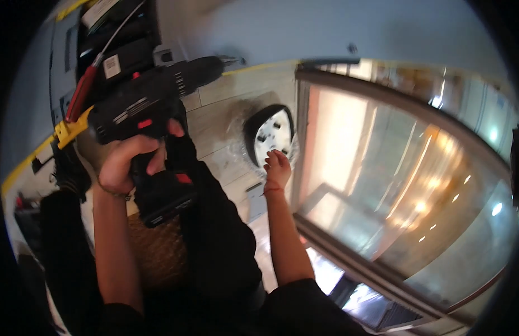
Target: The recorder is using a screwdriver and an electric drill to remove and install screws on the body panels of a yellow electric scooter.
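Note:
My left hand is closed around the handle of a black cordless drill with red accents. The drill points right, and its bit tip shows close to the edge of a blue-grey panel; whether they touch I cannot tell. Lower and to the right, my right hand has its fingers drawn together in a pinch. Anything between those fingertips is too small to make out. Just beyond them lies an oval, black-rimmed piece with a white inside, bearing several small dark bits, with crinkled clear plastic around it.
A red-handled screwdriver rests at the upper left by a dark case. Yellow trim edges the blue-grey surface. A large framed glass panel with reflections fills the right. Beneath me is a woven seat; pale planks cover the floor.

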